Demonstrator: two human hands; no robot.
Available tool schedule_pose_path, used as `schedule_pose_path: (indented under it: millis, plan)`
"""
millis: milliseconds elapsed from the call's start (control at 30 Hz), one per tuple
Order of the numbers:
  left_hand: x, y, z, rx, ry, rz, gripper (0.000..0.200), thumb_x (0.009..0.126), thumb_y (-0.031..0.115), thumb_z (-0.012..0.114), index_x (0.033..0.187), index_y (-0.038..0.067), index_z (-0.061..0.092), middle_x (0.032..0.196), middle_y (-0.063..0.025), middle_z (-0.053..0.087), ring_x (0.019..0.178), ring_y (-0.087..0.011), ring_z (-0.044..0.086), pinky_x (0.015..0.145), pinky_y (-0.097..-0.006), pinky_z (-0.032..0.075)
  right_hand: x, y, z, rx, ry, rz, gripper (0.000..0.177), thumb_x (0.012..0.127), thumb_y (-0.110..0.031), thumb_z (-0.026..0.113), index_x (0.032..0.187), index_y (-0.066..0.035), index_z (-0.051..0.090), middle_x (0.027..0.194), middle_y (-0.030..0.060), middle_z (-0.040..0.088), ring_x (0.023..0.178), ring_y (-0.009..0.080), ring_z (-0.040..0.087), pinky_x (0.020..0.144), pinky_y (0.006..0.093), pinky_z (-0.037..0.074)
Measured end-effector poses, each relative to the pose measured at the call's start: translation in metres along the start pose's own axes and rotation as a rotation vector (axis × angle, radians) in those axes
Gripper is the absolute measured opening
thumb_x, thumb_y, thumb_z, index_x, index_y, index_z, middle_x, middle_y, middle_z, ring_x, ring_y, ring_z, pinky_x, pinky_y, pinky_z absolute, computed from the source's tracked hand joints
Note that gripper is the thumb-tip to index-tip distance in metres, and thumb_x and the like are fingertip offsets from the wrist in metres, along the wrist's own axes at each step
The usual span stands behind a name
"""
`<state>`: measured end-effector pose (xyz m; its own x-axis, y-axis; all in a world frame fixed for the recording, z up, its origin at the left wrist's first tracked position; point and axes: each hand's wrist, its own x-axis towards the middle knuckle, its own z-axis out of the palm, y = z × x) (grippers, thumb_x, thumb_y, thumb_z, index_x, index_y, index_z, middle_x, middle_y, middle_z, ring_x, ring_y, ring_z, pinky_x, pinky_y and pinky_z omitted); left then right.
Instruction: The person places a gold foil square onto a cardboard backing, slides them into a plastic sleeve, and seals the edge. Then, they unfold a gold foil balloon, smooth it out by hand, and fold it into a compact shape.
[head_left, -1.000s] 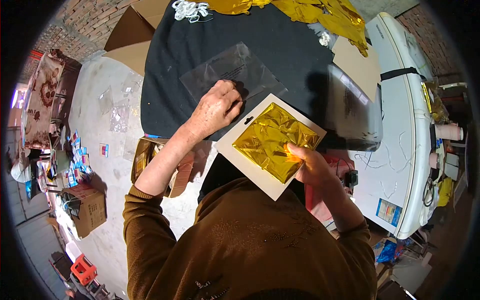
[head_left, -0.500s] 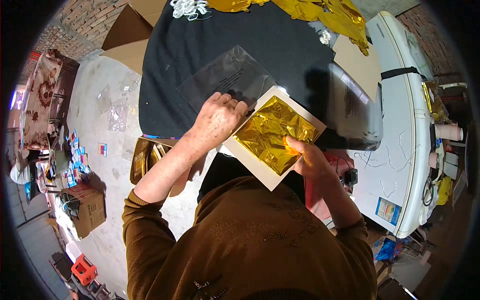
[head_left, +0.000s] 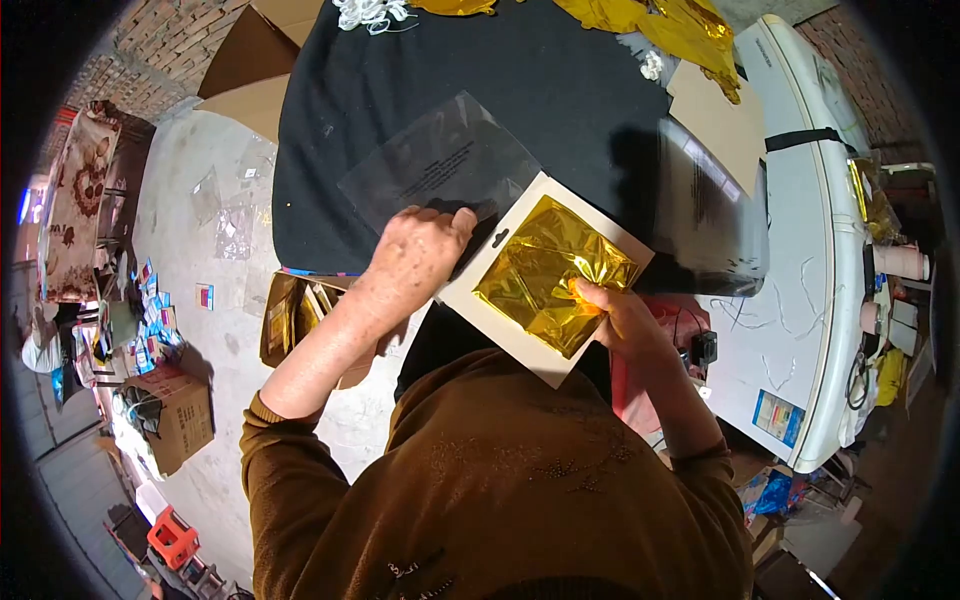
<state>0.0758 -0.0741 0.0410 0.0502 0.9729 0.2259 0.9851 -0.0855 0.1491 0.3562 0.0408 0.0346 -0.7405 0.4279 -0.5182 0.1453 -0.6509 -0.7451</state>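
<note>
My right hand [head_left: 632, 322] grips a pale card [head_left: 462, 291] by its right side, thumb on top. A folded piece of shiny gold foil [head_left: 545, 270] lies on the card, pressed under that thumb. A dark hanging slot shows near the card's upper left edge. My left hand [head_left: 420, 250] is closed at the near edge of a clear plastic bag [head_left: 440, 150] with small dark print. The bag lies on a black cloth [head_left: 350, 100]. My left fingertips are partly hidden, just left of the card.
Gold foil [head_left: 690, 40] and white string [head_left: 370, 14] lie at the table's far side. Clear bags [head_left: 705, 220] are stacked on the right, partly under a beige card [head_left: 715, 125]. A white freezer [head_left: 800, 270] stands beyond. An open box [head_left: 280, 330] sits below the table's left edge.
My left hand has moved left and slightly down, drawing the plastic bag left a little. The card has shifted slightly, and its hanging slot now shows.
</note>
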Motion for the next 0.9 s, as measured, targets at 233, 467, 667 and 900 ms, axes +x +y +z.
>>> schedule_pose_path:
  millis: [233, 467, 667, 900]
  plan:
    - [0.003, 0.023, -0.016, -0.052, -0.268, -0.085, 0.013, 0.092, 0.004, 0.058, 0.103, -0.002, 0.055, 0.065, -0.0151, 0.069, 0.065, -0.0311, 0.074, 0.059, -0.0388, 0.059, 0.002, -0.009, 0.010, -0.084, 0.029, 0.050, 0.038, 0.105, -0.016, 0.058, 0.139, -0.001, 0.052, 0.130, 0.0111, 0.063, 0.120, 0.0222, 0.064, 0.104, 0.0399, 0.052]
    - [0.020, 0.029, -0.008, -0.134, -0.206, -0.216, 0.029, 0.088, 0.012, 0.069, 0.109, -0.002, 0.054, 0.067, -0.0165, 0.069, 0.066, -0.0328, 0.074, 0.060, -0.0421, 0.059, 0.017, 0.005, 0.013, 0.057, 0.059, 0.167, 0.038, 0.107, -0.012, 0.054, 0.141, 0.004, 0.052, 0.132, 0.0110, 0.064, 0.121, 0.0246, 0.064, 0.106, 0.0375, 0.050]
    - [0.030, 0.014, 0.019, -0.051, 0.008, -0.169, 0.021, 0.086, 0.011, 0.070, 0.099, 0.002, 0.055, 0.084, -0.0171, 0.070, 0.081, -0.0328, 0.071, 0.068, -0.0436, 0.058, 0.024, 0.031, 0.003, -0.113, -0.159, -0.090, 0.038, 0.109, -0.020, 0.050, 0.141, 0.000, 0.053, 0.135, 0.0104, 0.062, 0.124, 0.0213, 0.062, 0.100, 0.0415, 0.056]
    - [0.035, 0.013, 0.011, -0.049, 0.229, -0.023, 0.024, 0.079, 0.009, 0.071, 0.098, 0.004, 0.058, 0.080, -0.0091, 0.062, 0.077, -0.0260, 0.067, 0.069, -0.0388, 0.056, 0.039, 0.009, 0.038, 0.261, -0.118, 0.004, 0.039, 0.108, -0.020, 0.051, 0.144, -0.005, 0.049, 0.133, 0.0102, 0.063, 0.122, 0.0240, 0.064, 0.096, 0.0480, 0.059]
